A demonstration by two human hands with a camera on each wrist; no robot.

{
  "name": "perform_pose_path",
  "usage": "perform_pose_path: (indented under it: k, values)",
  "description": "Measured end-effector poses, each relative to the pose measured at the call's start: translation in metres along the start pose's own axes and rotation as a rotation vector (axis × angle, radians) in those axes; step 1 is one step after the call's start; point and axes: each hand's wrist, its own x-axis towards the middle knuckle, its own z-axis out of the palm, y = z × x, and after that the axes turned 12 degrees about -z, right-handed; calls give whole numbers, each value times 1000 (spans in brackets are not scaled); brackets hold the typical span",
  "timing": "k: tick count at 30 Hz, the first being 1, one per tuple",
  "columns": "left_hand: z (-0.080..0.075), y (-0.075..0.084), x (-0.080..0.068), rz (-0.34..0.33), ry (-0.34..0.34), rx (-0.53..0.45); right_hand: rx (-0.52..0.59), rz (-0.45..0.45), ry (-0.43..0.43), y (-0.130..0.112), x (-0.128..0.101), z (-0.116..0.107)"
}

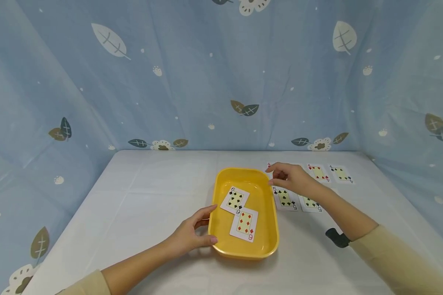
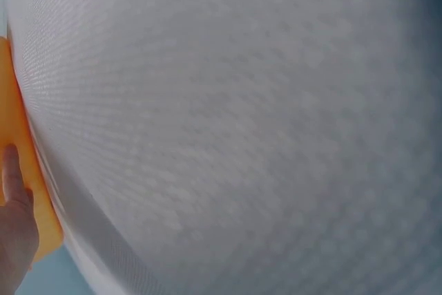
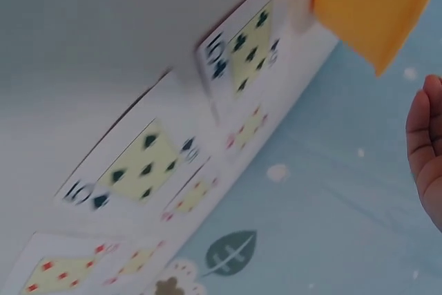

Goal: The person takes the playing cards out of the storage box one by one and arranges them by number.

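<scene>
A yellow tray (image 1: 273, 229) stands in the middle of the table, and inside it lie a six of spades (image 1: 234, 198) and a six of diamonds (image 1: 244, 223), corners overlapping. My left hand (image 1: 192, 229) holds the tray's left rim, thumb and index fingertips over the edge. In the left wrist view a finger (image 2: 12, 174) lies along the tray's outer wall. My right hand (image 1: 289, 177) hovers by the tray's far right corner, fingers bent, thumb and index apart, no card visible between them. Beneath it, a five of clubs (image 1: 285, 199) lies beside a five of spades (image 1: 311, 203).
A red four (image 1: 318, 173) and a black four (image 1: 341, 174) lie at the back right; another red card is mostly behind my right hand. A five of diamonds (image 3: 59, 274) shows in the right wrist view. Patterned blue cloth (image 1: 192, 82) surrounds the table's back and sides.
</scene>
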Motion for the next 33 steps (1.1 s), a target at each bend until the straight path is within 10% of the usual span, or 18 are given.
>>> perform_pose_path:
  k: [23,33]
  values:
    - [1,2,-1,-4,-12,-13,-21,96,-80,-14,44,53]
    - [0,-1,0,3,-3,4,-131,144,-260,-10,58,74]
